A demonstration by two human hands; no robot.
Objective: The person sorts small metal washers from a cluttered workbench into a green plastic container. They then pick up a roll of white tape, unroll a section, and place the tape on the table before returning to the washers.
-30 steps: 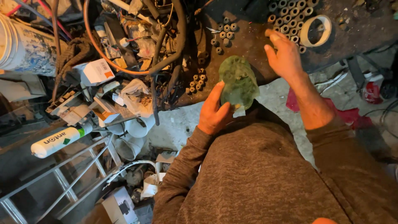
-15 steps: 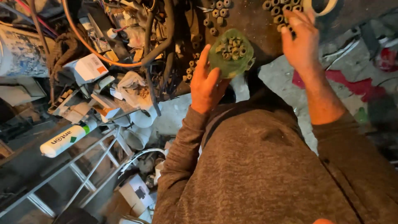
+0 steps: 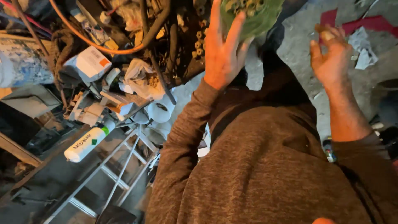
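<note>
Fingers of my left hand (image 3: 224,54) were spread and pressed up against the underside of a green round plate (image 3: 251,14), propping it at the top edge of view; small brass-coloured sleeves (image 3: 244,5) sat on that plate. My right hand (image 3: 331,58), to the right of the plate and apart from it, had its fingers curled around a small brownish piece (image 3: 325,33) pinched near the fingertips; I could not tell what the piece was. Left of the plate, an orange cable (image 3: 103,47) looped over a heap of clutter. Below and far left of the plate lay a white sealant tube (image 3: 89,143) on a grey metal ladder frame (image 3: 120,174).
</note>
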